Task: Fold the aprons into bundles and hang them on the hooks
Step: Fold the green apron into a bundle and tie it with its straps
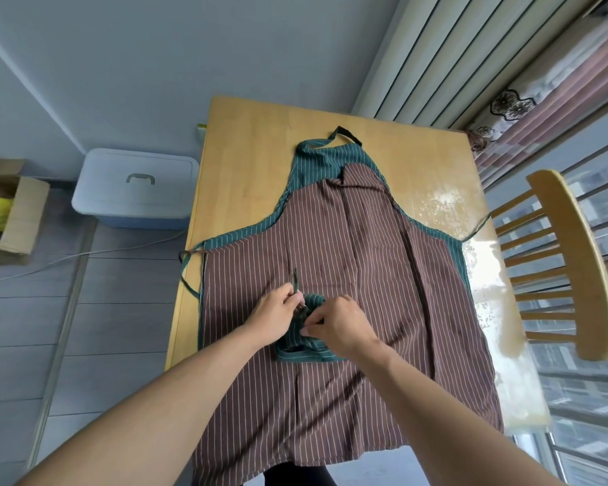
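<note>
A small green striped apron bundle (304, 340) lies on top of a brown striped apron (358, 261) spread flat over a green striped apron (325, 159) on the wooden table (246, 163). My left hand (272, 315) pinches a thin green tie string (295, 280) at the bundle's upper left. My right hand (337, 322) presses and grips the bundle's top from the right. The flat aprons hang over the table's near edge. No hooks are in view.
A wooden chair (569, 268) stands at the table's right side by the window. On the floor to the left sit a lidded plastic bin (137, 187) and an open cardboard box (7, 215). A white cable (85, 254) runs across the floor.
</note>
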{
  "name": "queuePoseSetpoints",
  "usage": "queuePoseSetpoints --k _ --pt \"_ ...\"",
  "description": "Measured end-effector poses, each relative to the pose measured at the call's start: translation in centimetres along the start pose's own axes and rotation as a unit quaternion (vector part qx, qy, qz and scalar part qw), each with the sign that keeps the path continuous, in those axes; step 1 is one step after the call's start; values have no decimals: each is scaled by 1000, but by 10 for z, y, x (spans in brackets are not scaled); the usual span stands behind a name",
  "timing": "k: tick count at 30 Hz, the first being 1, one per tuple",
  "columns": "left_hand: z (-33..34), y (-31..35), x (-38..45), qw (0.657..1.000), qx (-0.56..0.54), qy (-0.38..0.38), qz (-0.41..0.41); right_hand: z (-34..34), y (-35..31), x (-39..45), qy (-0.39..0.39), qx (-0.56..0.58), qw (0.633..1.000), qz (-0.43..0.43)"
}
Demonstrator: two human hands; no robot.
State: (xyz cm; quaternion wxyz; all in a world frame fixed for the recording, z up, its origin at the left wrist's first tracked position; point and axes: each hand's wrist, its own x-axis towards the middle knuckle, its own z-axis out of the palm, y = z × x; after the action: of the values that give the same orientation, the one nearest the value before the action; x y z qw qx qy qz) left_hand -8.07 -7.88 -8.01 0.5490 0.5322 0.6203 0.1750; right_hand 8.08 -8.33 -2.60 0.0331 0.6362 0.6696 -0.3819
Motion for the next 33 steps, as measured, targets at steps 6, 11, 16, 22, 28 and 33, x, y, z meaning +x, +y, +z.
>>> queuePoseSetpoints --k 6,11,16,22,28,33 --pt "6 -8 -9 999 1 45 28 22 6 10 90 -12 996 16" --pt "13 -16 -15 996 -48 74 22 24 -2 12 105 -67 992 -23" --pt "16 -18 -14 986 -98 138 -11 17 0 14 99 -35 994 -23" --pt "18 -17 -14 990 -66 123 12 -7 13 11 38 -55 998 -17" --pt "14 -17 -15 991 -47 125 3 -15 21 4 68 -150 984 -71" --pt "18 -12 -14 993 3 113 23 -17 19 2 86 -94 982 -140"
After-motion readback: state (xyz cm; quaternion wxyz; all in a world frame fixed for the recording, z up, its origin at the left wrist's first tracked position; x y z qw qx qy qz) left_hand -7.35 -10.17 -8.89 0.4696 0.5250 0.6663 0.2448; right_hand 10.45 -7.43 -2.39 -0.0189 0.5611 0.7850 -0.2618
